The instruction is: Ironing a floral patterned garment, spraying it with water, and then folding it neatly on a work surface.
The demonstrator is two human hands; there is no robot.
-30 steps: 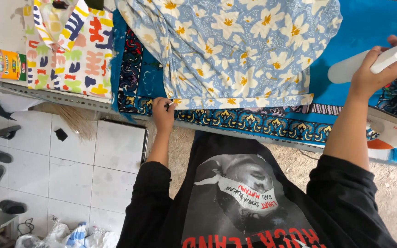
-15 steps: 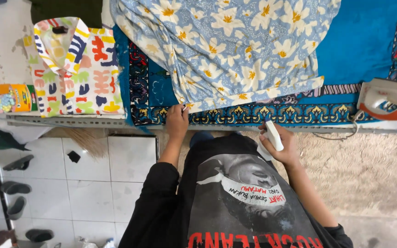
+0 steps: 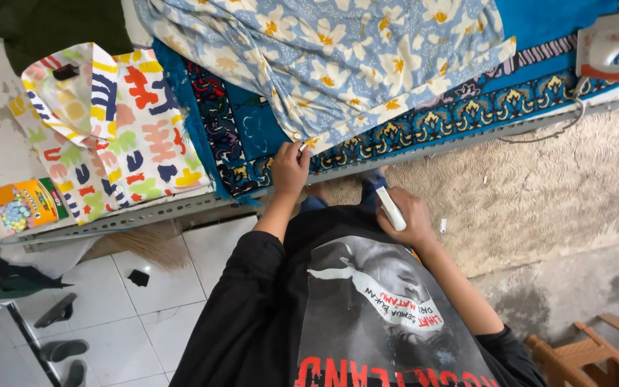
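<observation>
Right now I see my left hand [image 3: 289, 169] at the middle of the frame, its fingers pinched shut on the near hem of the floral shirt [image 3: 338, 64], a pale blue garment with white and yellow flowers spread across the upper centre. The pinch sits at the lowest corner of the cloth, where it reaches the worktop's front edge [image 3: 424, 147]. My right hand [image 3: 406, 218] is lower, close to my chest, with its grip closed round a small white bottle [image 3: 390, 208], tip angled up toward the shirt.

I judge the shirt to be light, thin and limp: it wrinkles freely and will slide on the patterned blue cover [image 3: 252, 129] beneath it, so the hem or a seam is the sensible place to hold it, as a pull from the middle would only bunch it. The bottle looks rigid, smooth and light, easy to hold round its body.

As for containers, the white bottle is opaque and I cannot tell what is inside or how full it is. At the far left edge lies a yellow and orange packet [image 3: 19, 204] showing small coloured pieces. A folded multicoloured shirt [image 3: 120, 129] rests at upper left, and an iron [image 3: 614, 46] stands at upper right.
</observation>
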